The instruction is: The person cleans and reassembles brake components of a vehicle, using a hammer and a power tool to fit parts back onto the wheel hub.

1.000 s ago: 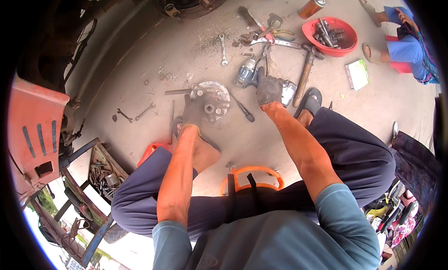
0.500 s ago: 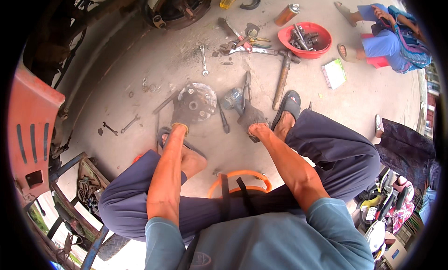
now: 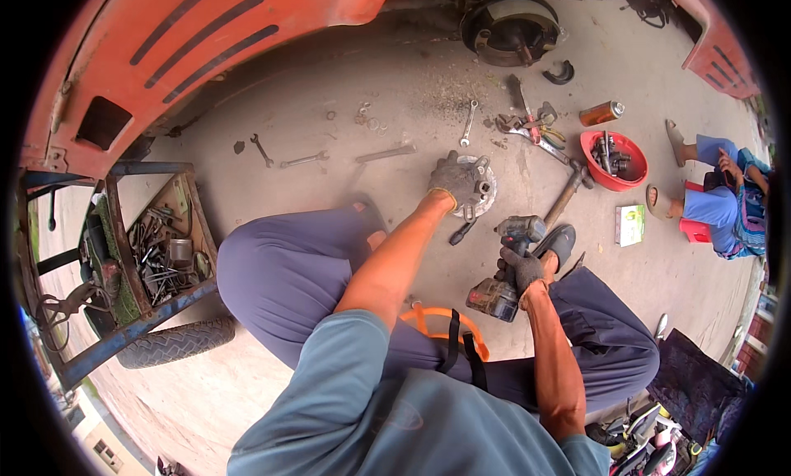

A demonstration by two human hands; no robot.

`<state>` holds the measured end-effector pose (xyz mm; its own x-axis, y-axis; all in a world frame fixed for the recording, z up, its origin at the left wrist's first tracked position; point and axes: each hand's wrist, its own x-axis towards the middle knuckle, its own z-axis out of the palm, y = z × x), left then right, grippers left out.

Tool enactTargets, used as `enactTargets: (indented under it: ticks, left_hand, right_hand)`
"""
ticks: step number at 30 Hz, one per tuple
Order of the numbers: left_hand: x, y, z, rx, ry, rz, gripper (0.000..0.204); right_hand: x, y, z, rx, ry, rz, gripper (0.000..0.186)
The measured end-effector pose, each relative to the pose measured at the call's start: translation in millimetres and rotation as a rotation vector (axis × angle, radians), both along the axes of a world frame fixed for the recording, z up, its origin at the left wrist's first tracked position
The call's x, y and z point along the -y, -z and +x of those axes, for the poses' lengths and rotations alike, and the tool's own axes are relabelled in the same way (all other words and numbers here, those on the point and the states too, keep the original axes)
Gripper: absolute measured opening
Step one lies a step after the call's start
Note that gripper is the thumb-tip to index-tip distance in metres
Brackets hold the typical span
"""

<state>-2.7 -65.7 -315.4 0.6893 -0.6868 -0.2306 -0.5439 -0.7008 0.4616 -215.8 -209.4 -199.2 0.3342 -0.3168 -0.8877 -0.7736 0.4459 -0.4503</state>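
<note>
My gloved left hand (image 3: 453, 178) grips a metal hub with a round plate (image 3: 484, 198) on the floor, beside the dark handle of a tool (image 3: 461, 231). My gloved right hand (image 3: 523, 270) grips a black-and-grey cordless impact driver (image 3: 494, 297) upright, lower right of the hub. A hammer (image 3: 560, 203) lies past the driver. Above the hub are a small spanner (image 3: 469, 123) and several pliers and wrenches (image 3: 534, 134). A flat bar (image 3: 386, 153) and more spanners (image 3: 303, 160) lie to the left.
Orange vehicle bodywork (image 3: 210, 15) overhangs top left, with a tool cart (image 3: 124, 328) below. A brake drum (image 3: 511, 35) lies at the back. A red bowl of parts (image 3: 618, 178), a spray can (image 3: 601, 114) and a seated person (image 3: 721, 204) are right. An orange stool (image 3: 420, 315) is beneath me.
The view has swung leftward, bringing more bodywork and cart into it. My right hand has taken up the impact driver and raised it from the floor; my left stays on the hub.
</note>
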Motion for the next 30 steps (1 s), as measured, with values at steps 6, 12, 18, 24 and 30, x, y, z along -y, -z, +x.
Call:
enactTargets:
  ticks: [6, 12, 18, 24, 30]
  left_hand:
    - [-30.4, 0.8, -6.7, -0.220, -0.458, -0.042, 0.034]
    - [-86.6, 19.3, -4.6, -0.229, -0.581, 0.078, 0.030]
    - [-94.8, 19.9, -8.3, -0.046, -0.583, -0.023, 0.025]
    - [-77.3, -12.9, 16.4, 0.105, -0.769, -0.616, 0.038]
    - [-12.9, -86.5, 24.8, -0.441, -0.931, -0.728, 0.019]
  right_hand:
    - [-15.9, -57.5, -5.7, 0.121, 0.124, -0.088, 0.026]
    - [-4.2, -113.9, -5.2, 0.527, 0.225, -0.135, 0.033]
    - [5.7, -219.9, 8.0, 1.077, 0.025, -0.326, 0.039]
    - [28.7, -272.1, 8.9, 1.074, 0.261, -0.730, 0.037]
    - [94.4, -332.8, -25.8, 1.385, 0.273, -0.628, 0.038]
